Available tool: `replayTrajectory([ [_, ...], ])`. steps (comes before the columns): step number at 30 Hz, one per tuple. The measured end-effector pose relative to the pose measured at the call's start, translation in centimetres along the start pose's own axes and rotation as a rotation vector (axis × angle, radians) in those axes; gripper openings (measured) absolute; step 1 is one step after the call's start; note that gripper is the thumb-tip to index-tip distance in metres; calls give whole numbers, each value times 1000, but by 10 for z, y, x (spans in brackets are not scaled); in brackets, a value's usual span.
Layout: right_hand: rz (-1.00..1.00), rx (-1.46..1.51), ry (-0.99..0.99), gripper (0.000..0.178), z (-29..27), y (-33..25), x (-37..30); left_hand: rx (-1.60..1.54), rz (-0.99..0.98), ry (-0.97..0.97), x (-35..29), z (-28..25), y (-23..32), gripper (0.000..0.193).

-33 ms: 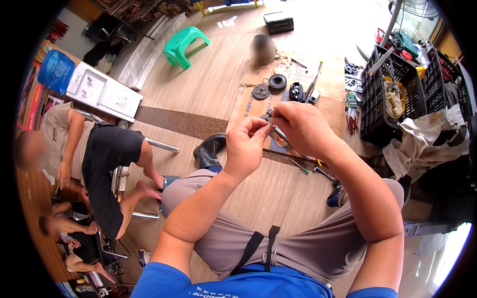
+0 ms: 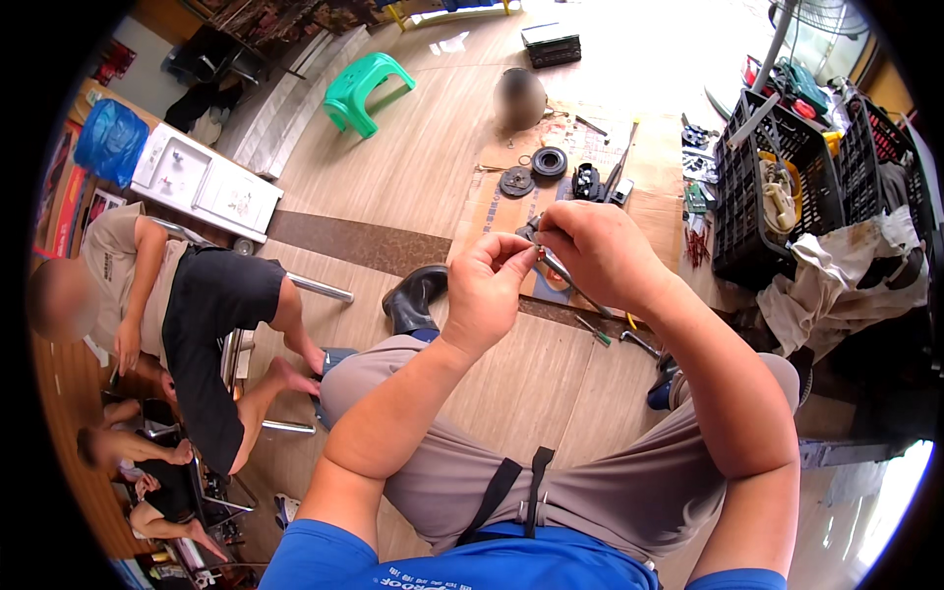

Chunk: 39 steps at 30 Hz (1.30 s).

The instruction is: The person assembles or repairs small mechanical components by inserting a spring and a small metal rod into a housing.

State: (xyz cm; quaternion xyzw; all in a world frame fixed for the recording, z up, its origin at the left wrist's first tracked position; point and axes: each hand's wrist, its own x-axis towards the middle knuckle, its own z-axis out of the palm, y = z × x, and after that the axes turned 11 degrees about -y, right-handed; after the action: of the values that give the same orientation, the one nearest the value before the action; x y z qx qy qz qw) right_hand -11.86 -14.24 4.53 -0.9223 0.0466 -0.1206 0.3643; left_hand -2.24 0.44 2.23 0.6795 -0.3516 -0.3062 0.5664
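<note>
My left hand (image 2: 485, 295) and my right hand (image 2: 602, 254) meet above a cardboard sheet (image 2: 653, 221), thumb and fingers pinched together. Between the fingertips is a small part, too tiny to name and mostly covered by my fingers. Just under my right hand runs a dark rod-like tool or part (image 2: 559, 267); I cannot tell whether the hand grips it. Beyond the hands, a black ring-shaped part (image 2: 549, 161), a grey disc-shaped part (image 2: 516, 182) and a black blocky part (image 2: 587, 183) lie on the cardboard.
Black plastic crates (image 2: 777, 197) full of tools stand at the right, with a stained cloth (image 2: 841, 280) over one. Small green boards (image 2: 698, 197) lie beside them. A green stool (image 2: 369, 88) is at the far left. Two people sit at the left. A screwdriver (image 2: 594, 330) rests near my feet.
</note>
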Motion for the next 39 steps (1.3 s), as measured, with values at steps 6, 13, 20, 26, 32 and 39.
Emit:
replayTrajectory([
  [6, 91, 158, -23, 17, -6, 1, 1, -279, -104, -164, 3, -10, -2, 9],
  [13, 91, 381, -31, 16, -7, 7, 3, -684, -123, -319, 8, -19, -8, 7],
  [20, 87, 518, -35, 17, 1, 18, 6, -950, -105, -391, 13, -27, -8, 11],
  [26, 119, 536, -12, 14, 16, 6, 1, -982, -127, -213, 15, -32, -6, 12],
  [32, -123, -106, 32, 7, 30, 1, -5, -979, -108, -113, 13, -32, -3, 11],
  [39, -111, -290, -61, 8, 28, -6, -7, -930, -148, -105, 9, -32, -7, 10],
])
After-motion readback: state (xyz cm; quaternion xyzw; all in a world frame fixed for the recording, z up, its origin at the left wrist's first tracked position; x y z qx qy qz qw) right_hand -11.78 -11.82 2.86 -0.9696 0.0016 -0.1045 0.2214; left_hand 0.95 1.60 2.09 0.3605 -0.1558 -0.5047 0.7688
